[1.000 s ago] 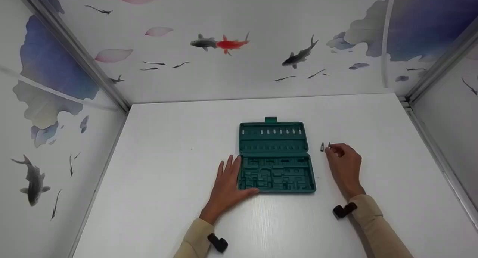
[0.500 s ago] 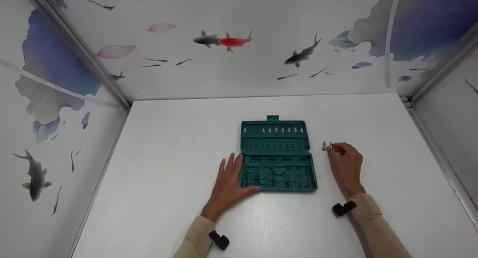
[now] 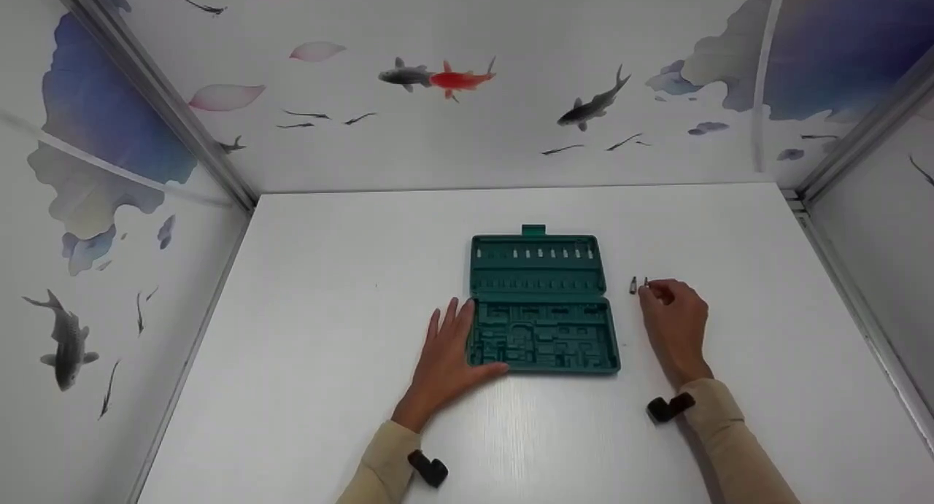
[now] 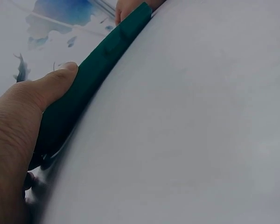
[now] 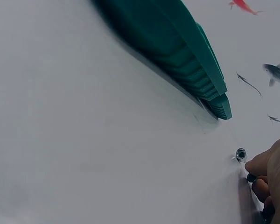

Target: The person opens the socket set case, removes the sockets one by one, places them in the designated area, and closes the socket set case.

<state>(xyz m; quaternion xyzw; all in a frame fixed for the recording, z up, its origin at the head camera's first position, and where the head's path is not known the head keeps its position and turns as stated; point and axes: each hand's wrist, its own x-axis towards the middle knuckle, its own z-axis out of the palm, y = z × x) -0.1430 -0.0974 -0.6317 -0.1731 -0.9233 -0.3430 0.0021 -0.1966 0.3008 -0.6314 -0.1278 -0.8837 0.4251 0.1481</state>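
Note:
A green plastic tool case (image 3: 540, 295) lies unfolded on the white table, its moulded compartments facing up. Several small silver bits (image 3: 540, 254) stand in a row in its far half. My left hand (image 3: 446, 358) rests on the near half's left side, fingers spread and thumb along the front edge; in the left wrist view the thumb (image 4: 60, 81) presses the case wall. Right of the case, my right hand (image 3: 677, 322) pinches a small metal bit (image 3: 646, 281) between thumb and forefinger. Just left of it is a silver socket-like piece (image 3: 633, 285), whose hollow end (image 5: 241, 154) shows in the right wrist view.
The white table (image 3: 328, 307) runs back to a wall panel (image 3: 467, 154) printed with fish and petals. Side panels with metal frame posts stand left and right. A dark wrist camera (image 3: 429, 468) is on the left sleeve, another camera (image 3: 670, 408) on the right.
The head view has shifted slightly, so the scene sits a little higher and to the right. Both hands, the case and the small metal pieces keep their places relative to one another.

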